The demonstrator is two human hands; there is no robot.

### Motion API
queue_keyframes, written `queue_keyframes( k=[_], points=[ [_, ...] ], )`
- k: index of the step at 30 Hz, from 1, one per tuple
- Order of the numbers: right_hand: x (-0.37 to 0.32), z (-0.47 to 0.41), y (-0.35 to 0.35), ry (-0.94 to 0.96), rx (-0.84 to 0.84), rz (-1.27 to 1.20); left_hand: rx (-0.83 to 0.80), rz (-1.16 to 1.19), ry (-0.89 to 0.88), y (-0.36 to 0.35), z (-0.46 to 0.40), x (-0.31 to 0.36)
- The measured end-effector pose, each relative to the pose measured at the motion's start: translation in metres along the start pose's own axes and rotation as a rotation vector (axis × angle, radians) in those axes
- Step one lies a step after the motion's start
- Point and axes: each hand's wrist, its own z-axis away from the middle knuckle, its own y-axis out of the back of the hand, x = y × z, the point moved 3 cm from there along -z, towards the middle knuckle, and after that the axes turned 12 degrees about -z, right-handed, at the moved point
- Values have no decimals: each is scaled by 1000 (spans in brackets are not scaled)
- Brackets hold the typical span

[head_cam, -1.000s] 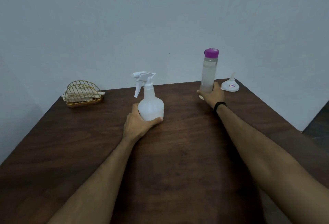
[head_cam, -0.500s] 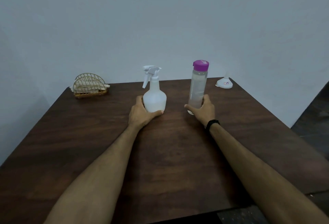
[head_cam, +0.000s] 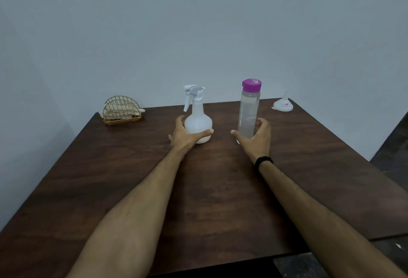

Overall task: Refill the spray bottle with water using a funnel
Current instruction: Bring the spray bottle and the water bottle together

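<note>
Two bare forearms reach across the dark wooden worktop (head_cam: 123, 180). The left hand (head_cam: 184, 137) cups the base of the upright white spray bottle (head_cam: 197, 121), grip loosely curled. The right hand (head_cam: 257, 139), grip spread, brackets the upright water bottle (head_cam: 249, 110) with its purple cap. Farther back, the funnel (head_cam: 283, 104) sits inverted at the right corner, a wire napkin holder (head_cam: 122, 110) at the left.

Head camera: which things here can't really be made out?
- Spray bottle: its lower left side is covered by the left hand.
- Water bottle: the base sits behind the right hand, and the water level is too faint to tell.
- Funnel: sticker print is too small to read.
- Wire holder: its pale contents are too blurred to identify.
</note>
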Motion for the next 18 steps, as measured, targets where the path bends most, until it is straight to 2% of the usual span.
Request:
queue_keyframes(
  k=[3,6,14,18],
  points=[
    [-17,20,3,204,160,43,56,22,-32,-5,-1,11],
    [-22,31,-4,309,108,83,90,36,-30,-11,0,10],
    [-10,17,-3,93,137,-68,42,106,-91,-6,9,-9],
    [-1,11,-1,-28,98,-134,64,100,-147,-4,22,-6]
  ],
)
